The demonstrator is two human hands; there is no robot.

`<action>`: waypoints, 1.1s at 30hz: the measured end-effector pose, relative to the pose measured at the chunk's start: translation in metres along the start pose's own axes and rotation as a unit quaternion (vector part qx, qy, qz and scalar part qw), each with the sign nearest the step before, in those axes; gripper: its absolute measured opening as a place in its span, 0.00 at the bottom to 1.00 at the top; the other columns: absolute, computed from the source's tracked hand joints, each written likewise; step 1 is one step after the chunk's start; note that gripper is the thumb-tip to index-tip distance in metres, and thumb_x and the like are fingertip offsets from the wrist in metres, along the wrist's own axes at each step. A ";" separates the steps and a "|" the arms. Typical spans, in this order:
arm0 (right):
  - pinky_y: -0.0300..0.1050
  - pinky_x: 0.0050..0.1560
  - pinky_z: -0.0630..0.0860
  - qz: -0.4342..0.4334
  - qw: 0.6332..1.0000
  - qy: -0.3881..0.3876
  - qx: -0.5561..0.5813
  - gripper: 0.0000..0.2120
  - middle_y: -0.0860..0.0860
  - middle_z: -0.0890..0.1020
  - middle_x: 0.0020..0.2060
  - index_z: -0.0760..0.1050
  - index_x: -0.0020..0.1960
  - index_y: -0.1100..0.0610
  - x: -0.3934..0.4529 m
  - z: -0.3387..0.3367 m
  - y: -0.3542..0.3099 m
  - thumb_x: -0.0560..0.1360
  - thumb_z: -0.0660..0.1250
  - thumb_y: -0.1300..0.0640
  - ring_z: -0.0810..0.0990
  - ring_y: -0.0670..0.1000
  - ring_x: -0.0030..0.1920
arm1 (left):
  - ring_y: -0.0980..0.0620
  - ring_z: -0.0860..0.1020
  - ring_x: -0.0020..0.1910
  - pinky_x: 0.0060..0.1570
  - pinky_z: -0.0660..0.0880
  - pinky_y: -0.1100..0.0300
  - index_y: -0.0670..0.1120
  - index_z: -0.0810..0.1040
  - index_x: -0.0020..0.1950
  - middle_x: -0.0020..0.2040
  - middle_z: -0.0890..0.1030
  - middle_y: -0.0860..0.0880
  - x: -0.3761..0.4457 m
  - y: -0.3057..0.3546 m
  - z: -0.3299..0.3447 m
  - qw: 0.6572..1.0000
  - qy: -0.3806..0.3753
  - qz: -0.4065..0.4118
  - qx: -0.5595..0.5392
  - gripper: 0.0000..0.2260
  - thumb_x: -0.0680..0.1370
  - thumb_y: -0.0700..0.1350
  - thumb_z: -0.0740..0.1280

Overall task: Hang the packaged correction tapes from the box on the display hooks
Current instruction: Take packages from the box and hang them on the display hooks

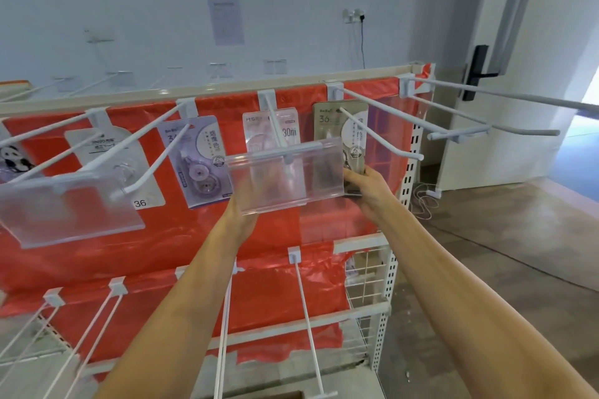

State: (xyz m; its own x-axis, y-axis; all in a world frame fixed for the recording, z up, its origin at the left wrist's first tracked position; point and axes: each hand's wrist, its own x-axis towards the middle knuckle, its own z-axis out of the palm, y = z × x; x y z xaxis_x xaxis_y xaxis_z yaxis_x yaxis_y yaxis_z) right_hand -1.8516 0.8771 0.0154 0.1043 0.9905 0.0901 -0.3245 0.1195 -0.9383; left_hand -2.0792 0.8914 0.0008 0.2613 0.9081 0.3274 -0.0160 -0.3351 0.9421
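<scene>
**Last Packs Go Up on the Top Rail**

Working left to right along the red-backed display rack (97,253), we found a panda-print pack (13,157) at nine o'clock, then a white pack (107,152) marked 36, a lilac correction tape pack (197,162) and a pale pink pack (269,129), each already on its own hook. Our left hand (241,214) reached up behind the clear label holder (285,175) at centre frame; that plastic hid the fingers, so we could not tell whether they gripped anything. At two o'clock our right hand (366,186) pinched the lower edge of the beige correction tape pack (340,126), which sat on the fifth hook (379,136), close to the backing. We judged this the seating step: the pack appeared threaded but not yet released. The next move called for letting it hang straight, then going back to the box, only a dark corner (285,395) of which perhaps showed at six o'clock. Bare hooks (486,125) waited at three o'clock.
</scene>
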 end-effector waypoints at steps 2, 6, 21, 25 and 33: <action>0.44 0.43 0.80 0.008 1.000 -0.002 0.012 0.04 0.47 0.83 0.29 0.75 0.45 0.56 -0.001 0.001 0.004 0.74 0.68 0.63 0.82 0.46 0.33 | 0.54 0.81 0.47 0.53 0.77 0.57 0.38 0.74 0.62 0.46 0.81 0.50 -0.001 -0.001 0.005 0.999 0.023 -0.030 -0.033 0.27 0.68 0.49 0.75; 0.47 0.50 0.80 0.041 0.997 0.001 0.060 0.06 0.51 0.84 0.37 0.76 0.50 0.57 -0.006 -0.004 0.021 0.74 0.68 0.62 0.83 0.51 0.41 | 0.55 0.82 0.47 0.46 0.79 0.58 0.42 0.79 0.55 0.48 0.84 0.50 -0.008 -0.007 0.014 0.989 0.076 -0.085 -0.092 0.07 0.80 0.39 0.62; 0.48 0.48 0.81 0.098 0.991 -0.050 -0.071 0.04 0.57 0.81 0.43 0.75 0.47 0.59 -0.075 0.014 0.043 0.75 0.67 0.65 0.81 0.54 0.42 | 0.53 0.79 0.37 0.36 0.75 0.61 0.44 0.72 0.58 0.43 0.80 0.49 -0.073 0.002 0.012 0.954 0.006 -0.249 0.170 0.08 0.80 0.43 0.64; 0.48 0.52 0.78 0.052 0.963 -0.075 -0.255 0.02 0.58 0.83 0.47 0.77 0.44 0.57 -0.093 0.032 0.045 0.74 0.69 0.63 0.81 0.53 0.45 | 0.51 0.78 0.37 0.39 0.75 0.58 0.46 0.75 0.51 0.46 0.81 0.45 -0.096 0.017 0.014 0.927 -0.006 -0.207 0.312 0.04 0.78 0.43 0.67; 0.41 0.50 0.72 -0.031 0.805 -0.156 -0.572 0.10 0.57 0.82 0.53 0.80 0.54 0.61 -0.146 0.068 0.052 0.74 0.65 0.61 0.79 0.55 0.55 | 0.46 0.77 0.58 0.53 0.71 0.58 0.47 0.76 0.60 0.58 0.80 0.46 -0.154 0.036 0.017 0.801 -0.045 -0.143 0.580 0.13 0.78 0.50 0.65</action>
State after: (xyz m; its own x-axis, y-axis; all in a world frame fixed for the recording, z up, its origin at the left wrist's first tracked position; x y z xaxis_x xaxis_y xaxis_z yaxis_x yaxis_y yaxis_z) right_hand -1.9477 0.7433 -0.0238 -0.2126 0.9753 0.0604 0.7680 0.2050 -0.6067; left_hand -2.1033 0.7355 -0.0172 0.1631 0.9851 0.0551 0.9505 -0.1718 0.2588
